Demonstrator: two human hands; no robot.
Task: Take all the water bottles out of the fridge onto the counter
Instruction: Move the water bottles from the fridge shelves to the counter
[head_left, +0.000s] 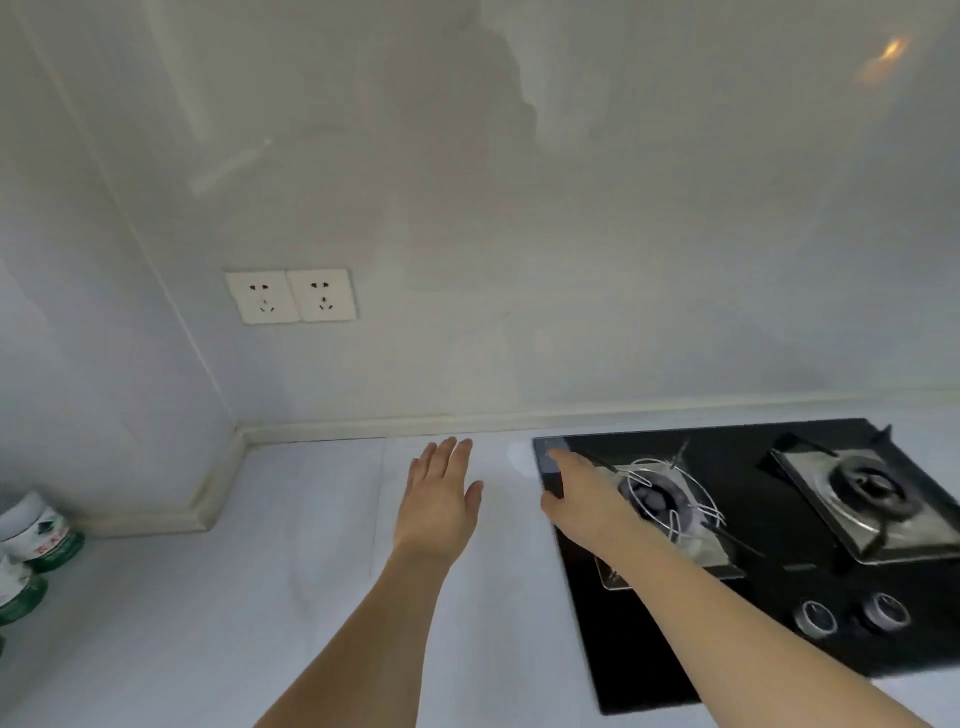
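Head view is showing both hands stretched out over the counter (291, 519) with nothing in them. The left hand (441, 499) is hovering with fingers straight and held together, palm down, just left of the gas hob (779, 597). The right hand (582, 488) is reaching over the hob's near-left corner, fingers extended; whether it is touching the glass cannot be told. Two water bottles (31, 551) with green bases and white labels are lying at the far left edge of the counter, well apart from both hands, partly cut off by the frame. The fridge is not appearing anywhere in this view, so how many bottles are waiting inside cannot be told. A double wall socket (291, 295) is sitting on the wall above the corner.

Judging from this, the person is sitting between deliveries: some bottles are already out, and both hands are free. The next move is probably calling for turning away from the counter toward the fridge, then taking hold of another bottle, if any are left
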